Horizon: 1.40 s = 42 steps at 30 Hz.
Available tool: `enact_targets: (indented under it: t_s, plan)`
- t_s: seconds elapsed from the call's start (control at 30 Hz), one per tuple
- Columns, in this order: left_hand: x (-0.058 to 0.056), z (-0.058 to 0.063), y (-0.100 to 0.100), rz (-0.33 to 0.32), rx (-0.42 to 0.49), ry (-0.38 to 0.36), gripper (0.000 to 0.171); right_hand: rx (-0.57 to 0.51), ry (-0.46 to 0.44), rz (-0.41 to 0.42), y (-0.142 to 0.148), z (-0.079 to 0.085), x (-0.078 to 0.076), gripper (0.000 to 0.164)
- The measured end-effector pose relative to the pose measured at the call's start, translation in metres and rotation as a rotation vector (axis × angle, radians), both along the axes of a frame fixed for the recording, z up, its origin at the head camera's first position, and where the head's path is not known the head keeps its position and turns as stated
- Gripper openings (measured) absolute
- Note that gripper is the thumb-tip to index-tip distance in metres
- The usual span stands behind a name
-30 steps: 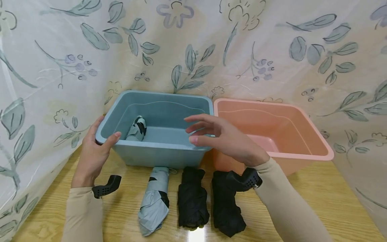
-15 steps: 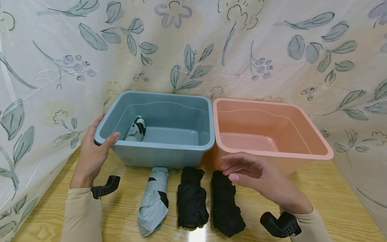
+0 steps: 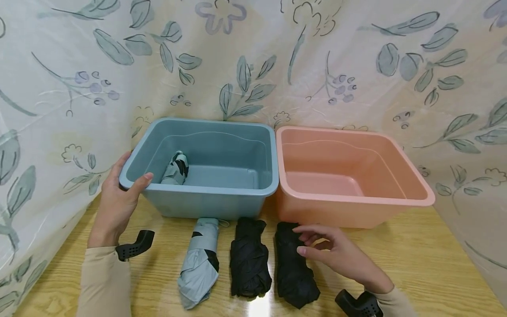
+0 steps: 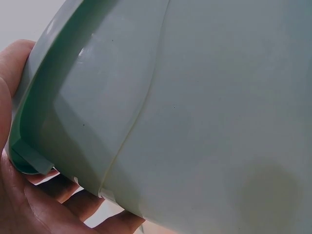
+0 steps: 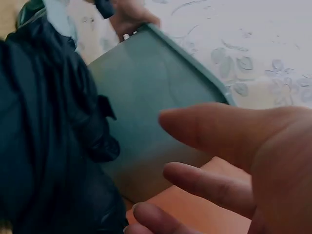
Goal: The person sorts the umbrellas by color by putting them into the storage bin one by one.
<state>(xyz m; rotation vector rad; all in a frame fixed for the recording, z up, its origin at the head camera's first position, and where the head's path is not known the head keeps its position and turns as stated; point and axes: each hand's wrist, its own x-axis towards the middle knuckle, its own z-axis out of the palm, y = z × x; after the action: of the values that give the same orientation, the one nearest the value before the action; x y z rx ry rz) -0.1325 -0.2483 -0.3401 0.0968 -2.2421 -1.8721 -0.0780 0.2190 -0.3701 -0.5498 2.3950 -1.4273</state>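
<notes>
My left hand (image 3: 112, 207) grips the front left corner of a blue plastic bin (image 3: 214, 204), thumb over the rim and fingers around the outside. Inside that bin, towards its left, lies a folded light blue umbrella (image 3: 173, 172) with black patches. My right hand (image 3: 342, 255) is at the upper end of a folded black umbrella (image 3: 295, 273), its fingers loosely bent and holding nothing. In the right wrist view, thumb and fingers stand apart beside the dark umbrella cloth (image 5: 53, 131). Another black umbrella (image 3: 250, 264) and a light blue one (image 3: 200, 264) lie to the left.
A pink plastic bin (image 3: 348, 211) stands right beside the blue one, its bare bottom showing. Both rest on a wood-grain table (image 3: 420, 255). Behind them and at the sides hangs a sheet (image 3: 253, 39) printed with leaves and flowers.
My right hand has moved from over the blue bin's right rim, down and to the right, to the rightmost black umbrella. The left hand keeps its grip on the bin.
</notes>
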Motion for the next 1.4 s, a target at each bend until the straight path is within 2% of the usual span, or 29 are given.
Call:
enact_targets:
  t_s: [0.23, 0.6, 0.8, 0.93, 1.07, 1.27, 1.4]
  plan:
    - [0.001, 0.000, -0.002, -0.002, -0.009, -0.005, 0.083, 0.118, 0.144, 0.044, -0.007, -0.009, 0.002, 0.044]
    - [0.001, 0.001, -0.005, -0.007, -0.002, 0.002, 0.083, 0.260, 0.155, -0.011, -0.019, -0.013, 0.009, 0.052]
    - [0.000, 0.000, -0.005, -0.014, 0.010, 0.009, 0.084, 0.366, 0.113, 0.019, -0.028, -0.014, 0.015, 0.058]
    - [0.001, -0.001, -0.006, -0.019, 0.029, 0.011, 0.085, 0.338, 0.038, 0.034, -0.035, -0.020, 0.015, 0.065]
    - [0.001, -0.003, -0.006, -0.020, 0.025, 0.011, 0.085, 0.266, -0.014, 0.051, -0.041, -0.025, 0.017, 0.069]
    - [0.001, -0.003, -0.006, -0.019, 0.009, 0.021, 0.083, 0.172, -0.055, 0.068, -0.045, -0.031, 0.019, 0.067]
    - [0.002, -0.004, -0.006, -0.018, -0.004, 0.015, 0.083, 0.072, -0.128, 0.064, -0.043, -0.033, 0.018, 0.064]
